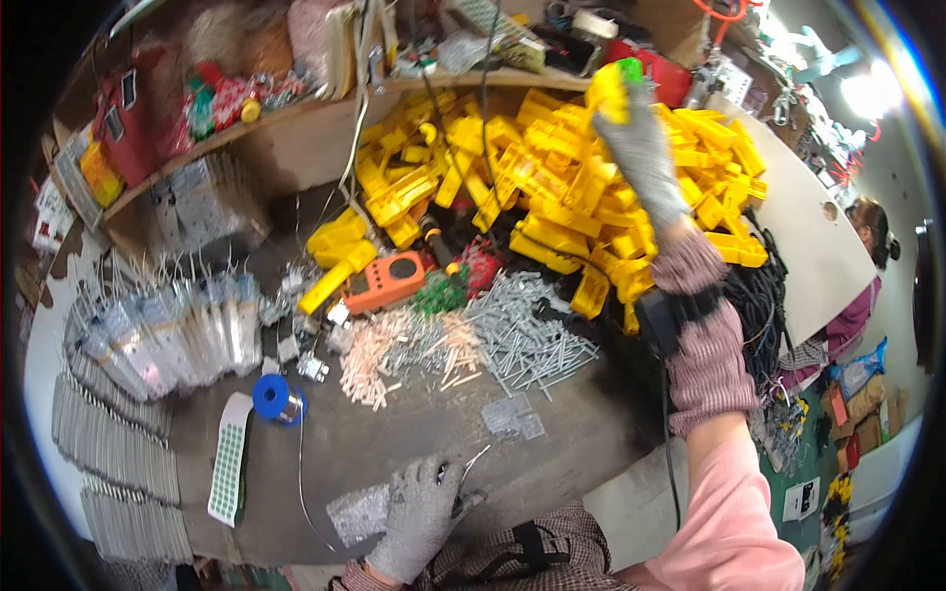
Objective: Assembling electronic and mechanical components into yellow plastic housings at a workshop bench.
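Observation:
Stretched out to the far right, my right hand in a grey glove is closed on a yellow plastic piece, above a large heap of yellow plastic housings. Motion smears that hand a little. Near the table's front edge, my left hand, also gloved, is curled with its fingers together. A thin shiny wire-like piece and something dark stick out by its fingertips; what it grips is partly hidden. A clear plastic piece lies against its left side. Small clear plastic pieces lie beyond it.
Long screws and pale pink small parts lie mid-table. Behind them sits an orange device. A blue solder spool, a green-dotted label strip and bundled metal strips are left. Cables hang over the heap. A person is at far right.

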The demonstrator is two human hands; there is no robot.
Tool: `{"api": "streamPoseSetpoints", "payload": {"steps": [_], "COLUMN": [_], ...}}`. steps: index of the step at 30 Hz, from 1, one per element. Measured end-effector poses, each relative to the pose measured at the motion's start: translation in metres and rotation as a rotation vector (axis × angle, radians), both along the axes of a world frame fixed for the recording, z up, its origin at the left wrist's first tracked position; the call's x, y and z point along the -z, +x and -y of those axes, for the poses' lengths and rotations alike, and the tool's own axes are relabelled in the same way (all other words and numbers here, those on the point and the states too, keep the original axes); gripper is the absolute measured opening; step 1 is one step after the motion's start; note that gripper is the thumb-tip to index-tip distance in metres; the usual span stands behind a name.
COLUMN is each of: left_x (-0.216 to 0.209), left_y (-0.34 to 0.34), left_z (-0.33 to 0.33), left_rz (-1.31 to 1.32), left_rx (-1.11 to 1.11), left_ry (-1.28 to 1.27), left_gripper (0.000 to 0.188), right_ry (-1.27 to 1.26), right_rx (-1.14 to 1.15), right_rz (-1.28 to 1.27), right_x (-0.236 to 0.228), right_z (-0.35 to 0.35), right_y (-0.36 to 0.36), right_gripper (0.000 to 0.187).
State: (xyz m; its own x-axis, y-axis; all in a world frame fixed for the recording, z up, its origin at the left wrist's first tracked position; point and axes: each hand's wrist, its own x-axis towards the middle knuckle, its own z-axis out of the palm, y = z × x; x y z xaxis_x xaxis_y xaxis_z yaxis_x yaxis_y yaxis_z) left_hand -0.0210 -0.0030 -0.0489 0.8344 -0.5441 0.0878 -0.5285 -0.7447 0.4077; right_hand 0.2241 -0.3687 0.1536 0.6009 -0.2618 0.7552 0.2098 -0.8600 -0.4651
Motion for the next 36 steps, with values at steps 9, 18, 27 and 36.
{"api": "streamPoseSetpoints", "payload": {"steps": [9,18,27,36], "left_x": [-0.052,-0.039,-0.021,-0.041], "left_y": [0.013,0.019,0.132,0.139], "left_z": [-0.008,0.101,0.115,0.1], "left_rz": [0.106,0.1,0.268,-0.053], "left_rx": [0.019,0.415,0.432,0.102], "left_ry": [-0.379,-0.086,0.303,0.004], "left_gripper": [0.077,0.064,0.031,0.032], "right_ry": [0.128,0.229,-0.352,-0.244], "right_rx": [-0.524,-0.197,-0.219,-0.416], "right_rz": [-0.487,-0.463,-0.726,-0.657], "right_x": [0.194,0.169,0.21,0.159], "right_z": [-0.135,-0.021,-0.066,-0.049], "right_y": [-0.252,-0.252,-0.188,-0.197], "right_gripper": [0.055,0.018,0.037,0.035]}}
